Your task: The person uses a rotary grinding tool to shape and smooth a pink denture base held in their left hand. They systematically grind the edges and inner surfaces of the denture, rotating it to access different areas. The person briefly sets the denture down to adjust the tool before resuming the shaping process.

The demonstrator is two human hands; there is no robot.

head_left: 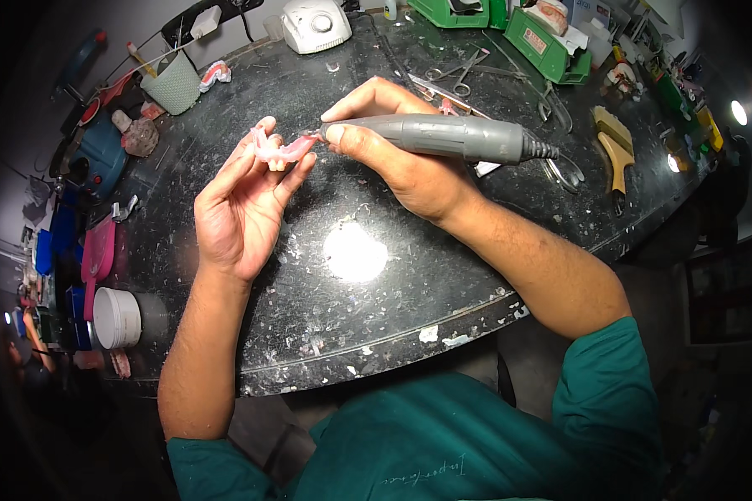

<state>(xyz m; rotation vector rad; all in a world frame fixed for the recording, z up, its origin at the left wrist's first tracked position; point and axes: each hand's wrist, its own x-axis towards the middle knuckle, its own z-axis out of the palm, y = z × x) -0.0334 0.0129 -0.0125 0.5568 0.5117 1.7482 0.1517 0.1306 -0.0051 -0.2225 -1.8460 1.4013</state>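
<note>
Pink denture [277, 151] in left hand [241, 209], grey handpiece [447, 137] in right hand [397, 154], above dark worktop [326, 309].

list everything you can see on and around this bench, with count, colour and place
denture piece: 1, pink, pinched in the left hand above the bench
rotary handpiece: 1, grey, in the right hand, tip at the denture piece
bench top: 1, black speckled, dusty, centre
mesh cup: 1, pale green, far left, holding tools
control box: 1, white, far edge
bins: several, green, far right
scissors: 1 pair, metal, far centre
brush: 1, yellow handle, right
round tub: 1, white, near left edge
left hand: 1, bare, grip shut on the denture piece
right hand: 1, bare, grip shut on the handpiece
</note>
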